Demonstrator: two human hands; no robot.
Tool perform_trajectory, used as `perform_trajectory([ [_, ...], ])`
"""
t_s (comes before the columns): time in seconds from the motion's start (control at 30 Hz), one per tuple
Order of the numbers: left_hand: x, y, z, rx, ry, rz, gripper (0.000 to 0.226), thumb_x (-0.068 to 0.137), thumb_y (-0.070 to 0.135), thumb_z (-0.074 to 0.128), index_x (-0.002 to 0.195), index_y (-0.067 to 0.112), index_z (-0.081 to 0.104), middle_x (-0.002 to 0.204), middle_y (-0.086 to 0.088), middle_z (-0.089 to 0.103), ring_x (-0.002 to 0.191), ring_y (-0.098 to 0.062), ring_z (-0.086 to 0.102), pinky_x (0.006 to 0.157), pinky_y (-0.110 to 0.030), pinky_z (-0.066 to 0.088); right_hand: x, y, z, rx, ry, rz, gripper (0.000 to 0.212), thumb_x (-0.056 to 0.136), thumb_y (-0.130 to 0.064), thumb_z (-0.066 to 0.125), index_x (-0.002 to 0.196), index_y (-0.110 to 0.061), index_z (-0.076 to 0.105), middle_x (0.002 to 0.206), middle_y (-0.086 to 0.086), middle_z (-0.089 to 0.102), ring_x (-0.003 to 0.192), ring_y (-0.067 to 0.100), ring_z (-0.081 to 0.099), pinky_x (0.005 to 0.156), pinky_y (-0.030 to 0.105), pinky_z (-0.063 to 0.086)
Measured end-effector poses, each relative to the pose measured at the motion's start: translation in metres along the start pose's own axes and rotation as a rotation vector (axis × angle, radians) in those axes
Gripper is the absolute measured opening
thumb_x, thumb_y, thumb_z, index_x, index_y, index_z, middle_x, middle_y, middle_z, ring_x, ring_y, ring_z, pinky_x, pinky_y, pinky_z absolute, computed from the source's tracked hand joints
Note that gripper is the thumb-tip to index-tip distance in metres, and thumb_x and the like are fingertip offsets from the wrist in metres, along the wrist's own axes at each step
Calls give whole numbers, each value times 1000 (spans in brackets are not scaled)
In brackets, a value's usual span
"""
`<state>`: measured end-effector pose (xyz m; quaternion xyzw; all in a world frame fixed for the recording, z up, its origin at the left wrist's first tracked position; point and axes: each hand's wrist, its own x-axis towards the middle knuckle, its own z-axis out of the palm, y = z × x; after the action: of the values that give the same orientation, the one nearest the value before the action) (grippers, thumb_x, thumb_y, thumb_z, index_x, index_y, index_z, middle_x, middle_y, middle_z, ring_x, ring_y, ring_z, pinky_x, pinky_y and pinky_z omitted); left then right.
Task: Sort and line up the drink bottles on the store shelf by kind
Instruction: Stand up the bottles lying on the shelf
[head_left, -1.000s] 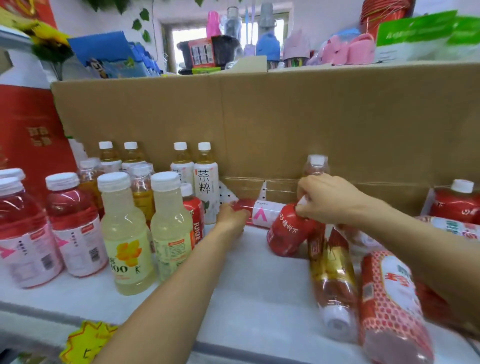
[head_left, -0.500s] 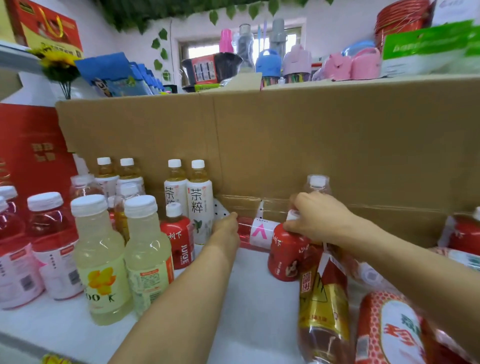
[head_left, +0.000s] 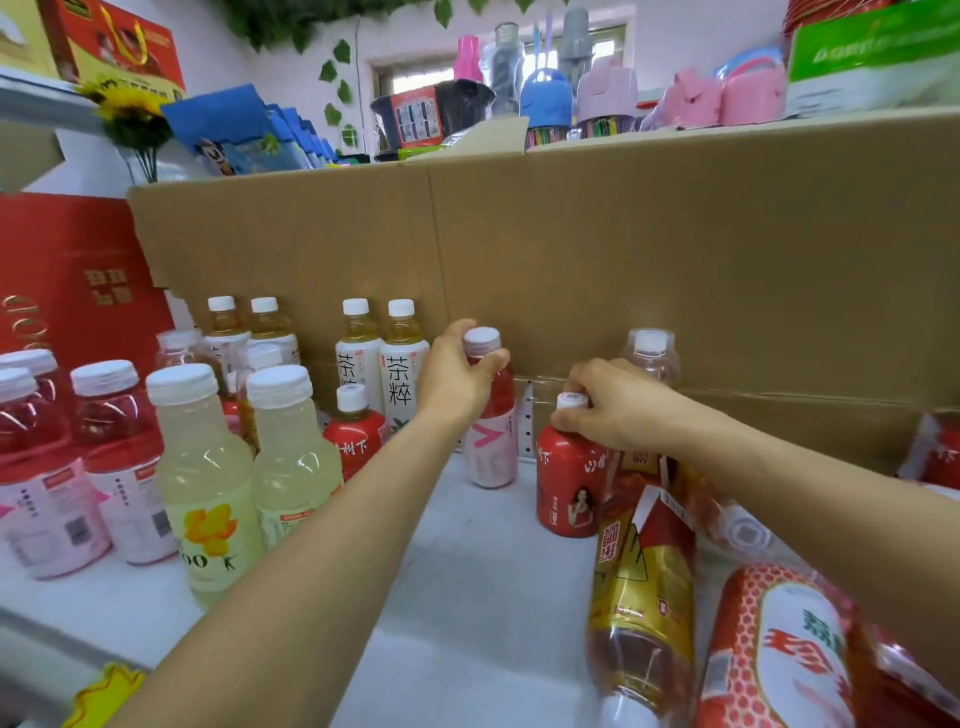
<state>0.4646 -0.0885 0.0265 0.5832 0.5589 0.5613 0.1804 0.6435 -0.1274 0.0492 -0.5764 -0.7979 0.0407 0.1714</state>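
Drink bottles: upright ones fill the white shelf (head_left: 467, 597) from 8 to 11 o'clock; toppled ones lie at 4 to 5 o'clock.
Left hand (head_left: 457, 379): fingers and thumb curled round the shoulder of the pink-label bottle (head_left: 491, 441), just under its white cap.
Pink-label bottle: upright at 12 o'clock, close to the cardboard wall (head_left: 675, 249).
Right hand (head_left: 618, 410): fingers curled over the neck of the red-wrapped bottle (head_left: 566, 478), its cap showing at the fingertips.
Red-wrapped bottle: upright, just beside the pink-label bottle at its 3 o'clock, not touching it.
Tea bottles (head_left: 405, 374): two white-label ones, at 9 o'clock of the left hand, against the cardboard.
Pale yellow bottles (head_left: 208, 493): a pair at 8 o'clock.
Gold-and-red bottle (head_left: 644, 587): lying at 6 o'clock of the red-wrapped bottle.
Honeycomb bottle (head_left: 779, 649): lying at 3 o'clock of the gold-and-red bottle.
Clear bottle (head_left: 652, 353): upright at 12 o'clock of the right hand.
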Motion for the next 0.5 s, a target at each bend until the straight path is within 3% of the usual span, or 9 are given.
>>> perform_trajectory([
  [0.07, 5, -1, -3, 53, -28, 19, 56, 90, 27, 72, 140, 15, 51, 129, -5, 62, 118, -21, 58, 104, -39, 46, 5, -2, 3, -12, -8, 3, 29, 87, -42, 62, 101, -17, 60, 101, 5, 63, 90, 26, 63, 79, 42, 55],
  [0.17, 6, 1, -2, 168, -121, 82, 53, 93, 30, 68, 141, 19, 48, 123, 1, 61, 112, -15, 57, 96, -28, 45, 7, -1, 4, 6, -16, -12, 28, 89, -41, 60, 104, -18, 59, 105, 6, 64, 94, 27, 62, 82, 44, 54],
  [0.27, 4, -1, 1, 184, -185, 126, 56, 96, 30, 64, 146, 22, 41, 135, -4, 58, 123, -20, 55, 104, -34, 45, -1, 4, 4, 65, -27, -43, 29, 93, -36, 59, 116, -18, 59, 110, 5, 66, 97, 24, 63, 86, 43, 54],
  [0.4, -2, -8, 0, 123, -197, 73, 66, 99, 24, 58, 155, 27, 23, 150, -4, 46, 134, -21, 47, 112, -37, 40, -27, 13, -1, 189, -23, -44, 50, 98, -34, 55, 143, -15, 43, 121, 2, 63, 103, 15, 60, 82, 26, 49],
  [0.5, -7, -12, 0, 110, -270, 27, 87, 95, 16, 65, 158, 31, 7, 156, -2, 36, 137, -20, 43, 108, -30, 36, -53, 14, -7, 212, -48, -46, 44, 100, -31, 54, 140, -14, 50, 126, 1, 63, 109, 14, 60, 87, 23, 47],
])
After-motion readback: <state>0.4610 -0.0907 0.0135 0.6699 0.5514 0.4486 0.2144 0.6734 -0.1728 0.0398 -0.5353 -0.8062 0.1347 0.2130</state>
